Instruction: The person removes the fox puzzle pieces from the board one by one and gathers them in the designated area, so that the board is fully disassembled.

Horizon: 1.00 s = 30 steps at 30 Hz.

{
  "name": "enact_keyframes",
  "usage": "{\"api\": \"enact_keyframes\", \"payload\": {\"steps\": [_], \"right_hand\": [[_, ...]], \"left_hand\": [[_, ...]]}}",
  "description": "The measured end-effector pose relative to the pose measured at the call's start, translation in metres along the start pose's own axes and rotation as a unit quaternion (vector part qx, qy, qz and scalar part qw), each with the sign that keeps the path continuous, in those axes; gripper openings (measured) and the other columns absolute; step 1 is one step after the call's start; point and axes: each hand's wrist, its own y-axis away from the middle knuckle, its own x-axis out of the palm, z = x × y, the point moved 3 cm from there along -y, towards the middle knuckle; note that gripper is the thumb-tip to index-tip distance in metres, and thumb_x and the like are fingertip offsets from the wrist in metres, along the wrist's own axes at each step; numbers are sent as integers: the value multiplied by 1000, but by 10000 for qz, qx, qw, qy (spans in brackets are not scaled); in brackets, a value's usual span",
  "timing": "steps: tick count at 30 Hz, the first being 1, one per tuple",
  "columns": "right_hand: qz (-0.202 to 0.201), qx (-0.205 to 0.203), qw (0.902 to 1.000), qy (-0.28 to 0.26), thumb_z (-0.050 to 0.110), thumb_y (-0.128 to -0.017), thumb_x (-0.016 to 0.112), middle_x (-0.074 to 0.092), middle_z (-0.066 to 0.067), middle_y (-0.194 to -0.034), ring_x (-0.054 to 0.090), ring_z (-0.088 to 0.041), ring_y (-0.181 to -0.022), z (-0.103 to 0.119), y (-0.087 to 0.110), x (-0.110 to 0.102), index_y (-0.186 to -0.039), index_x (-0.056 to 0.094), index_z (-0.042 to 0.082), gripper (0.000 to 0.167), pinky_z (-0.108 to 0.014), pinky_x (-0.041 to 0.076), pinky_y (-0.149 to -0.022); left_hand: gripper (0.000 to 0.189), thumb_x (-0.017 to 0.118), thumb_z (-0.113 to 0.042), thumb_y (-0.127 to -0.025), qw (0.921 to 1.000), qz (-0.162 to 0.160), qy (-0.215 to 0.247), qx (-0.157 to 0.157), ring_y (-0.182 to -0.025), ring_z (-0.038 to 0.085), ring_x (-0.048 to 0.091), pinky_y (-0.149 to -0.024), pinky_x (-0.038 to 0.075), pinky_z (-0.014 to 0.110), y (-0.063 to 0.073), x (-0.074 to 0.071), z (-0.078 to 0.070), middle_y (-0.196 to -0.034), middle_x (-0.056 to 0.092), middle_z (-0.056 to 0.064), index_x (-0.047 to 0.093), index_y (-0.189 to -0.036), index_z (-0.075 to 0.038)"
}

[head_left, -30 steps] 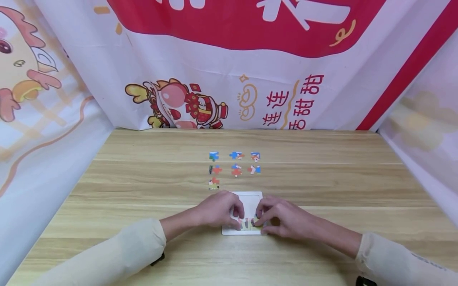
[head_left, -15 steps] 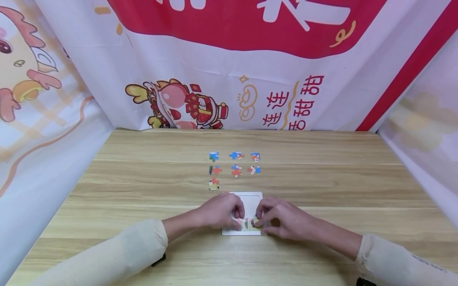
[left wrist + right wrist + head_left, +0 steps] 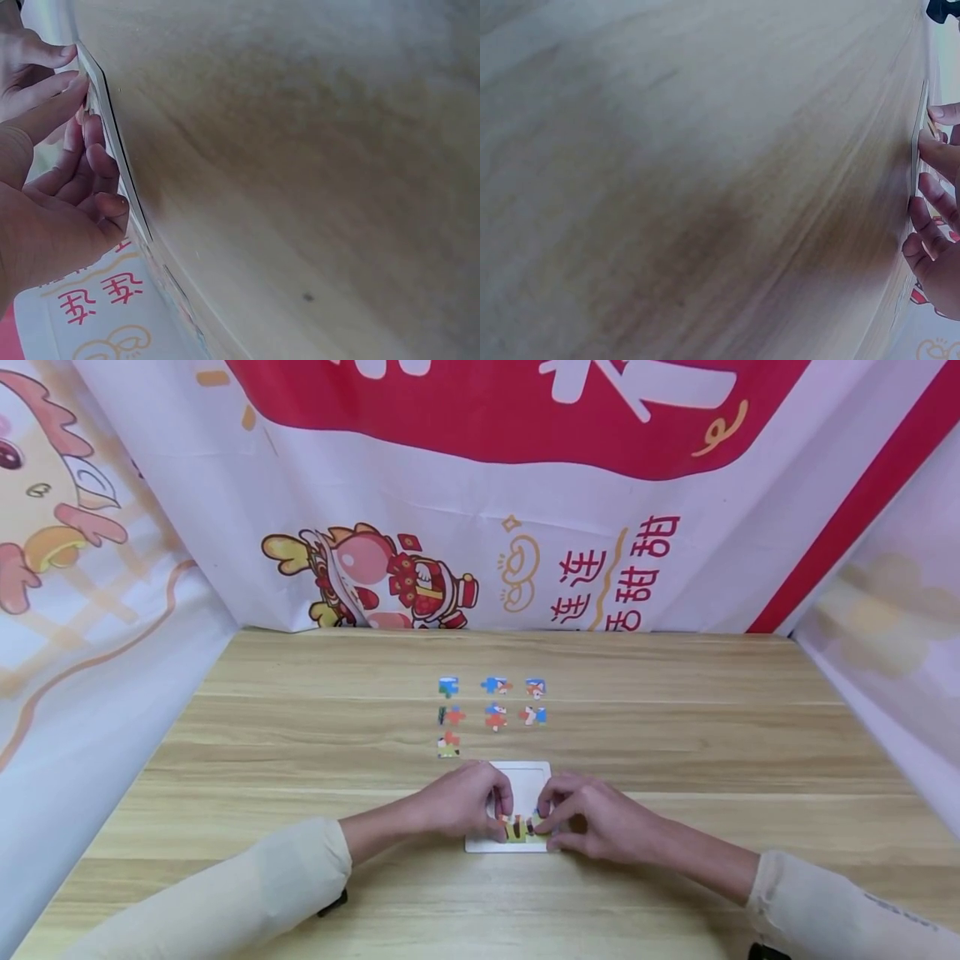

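Observation:
In the head view a white puzzle tray [image 3: 530, 781] lies on the wooden table, and both hands work over its near part. My left hand [image 3: 467, 800] pinches a yellow-and-black jigsaw piece [image 3: 516, 831] between thumb and index finger, low in the tray. From the right, my right hand [image 3: 592, 818] reaches in with bent fingers. Its index fingertip is at another piece [image 3: 540, 817] beside the first, with its thumb at the tray's right rim. In the left wrist view the fingers of both hands meet at the tray's edge [image 3: 120, 142].
Beyond the tray, several loose jigsaw pieces [image 3: 496, 717] lie in rows, with one piece [image 3: 448, 747] nearest the tray's far left corner. Printed cloth [image 3: 480, 485] hangs behind the table [image 3: 712, 735] and along both sides.
Both hands stay almost in place. Between them the pieces looked pale before and now show strong yellow and black. The loose pieces have not moved.

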Motion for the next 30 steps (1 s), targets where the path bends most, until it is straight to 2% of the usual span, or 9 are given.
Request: {"api": "enact_keyframes", "payload": {"steps": [10, 19, 25, 30], "right_hand": [[-49, -170, 9998, -12, 10, -85, 86, 67, 5, -104, 58, -6, -93, 0, 0, 0, -102, 84, 15, 18, -23, 53, -79], [39, -65, 10000, -20, 10, -85, 86, 67, 5, -106, 59, -7, -96, 0, 0, 0, -103, 83, 15, 18, -24, 54, -82], [29, -88, 10000, -33, 10, -85, 86, 67, 5, -105, 59, -7, -95, 0, 0, 0, -102, 83, 15, 18, -23, 54, -81], [13, -103, 9999, -35, 10, -84, 86, 67, 5, -105, 58, -6, -94, 0, 0, 0, -102, 83, 15, 19, -23, 54, -80]], "left_hand": [[7, 77, 3, -89, 9939, 56, 1033, 385, -68, 5, 54, -65, 47, 20, -1, -8, 4, -76, 67, -3, 73, -85, -2], [4, 76, -5, -93, 9943, -174, 1032, 201, -76, 8, 55, -70, 47, 21, -4, -19, 9, -82, 67, -5, 75, -93, -2], [4, 74, -5, -95, 9933, -289, 1116, 121, -80, 11, 57, -74, 48, 24, -5, -26, 12, -87, 69, -4, 75, -96, -2], [3, 74, -6, -95, 9922, -480, 1142, 103, -79, 12, 57, -72, 48, 24, -9, -33, 15, -88, 70, -3, 75, -97, -4]]}}
